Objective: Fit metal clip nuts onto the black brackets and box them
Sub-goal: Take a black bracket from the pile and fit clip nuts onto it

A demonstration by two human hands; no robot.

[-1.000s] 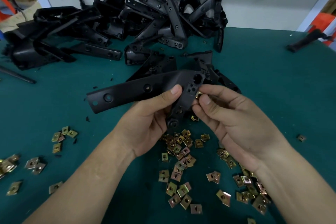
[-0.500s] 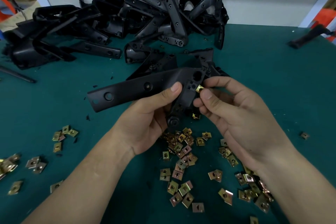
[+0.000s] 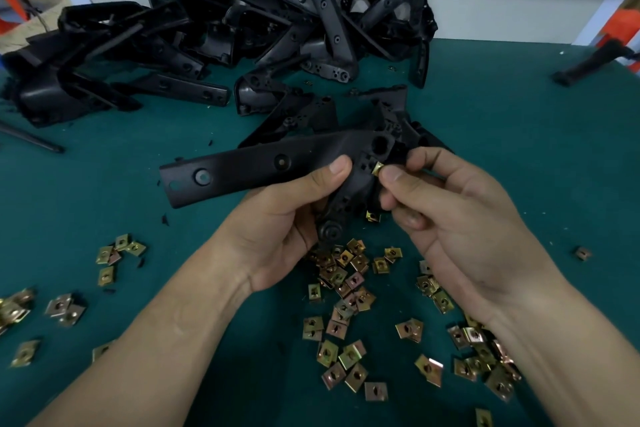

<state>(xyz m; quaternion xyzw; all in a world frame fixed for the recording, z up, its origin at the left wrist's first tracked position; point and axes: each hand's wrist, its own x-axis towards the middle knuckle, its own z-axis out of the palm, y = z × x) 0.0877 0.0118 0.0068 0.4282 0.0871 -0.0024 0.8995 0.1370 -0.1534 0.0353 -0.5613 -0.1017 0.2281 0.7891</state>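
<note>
My left hand (image 3: 277, 229) grips a black L-shaped bracket (image 3: 249, 166) at its corner, thumb on top, and holds it above the green table. The bracket's long arm points left. My right hand (image 3: 446, 215) pinches a brass-coloured clip nut (image 3: 377, 168) between thumb and fingers and holds it against the bracket's corner, beside a round hole. Several loose clip nuts (image 3: 346, 288) lie scattered on the table under and around both hands.
A big pile of black brackets (image 3: 242, 28) fills the back of the green table (image 3: 519, 149) against the wall. More clip nuts (image 3: 114, 253) lie at the left. A lone black part (image 3: 588, 61) sits at the far right edge.
The bracket and both hands have lifted slightly. The clip nut in my right hand now shows more clearly at the bracket's corner, next to my left thumb.
</note>
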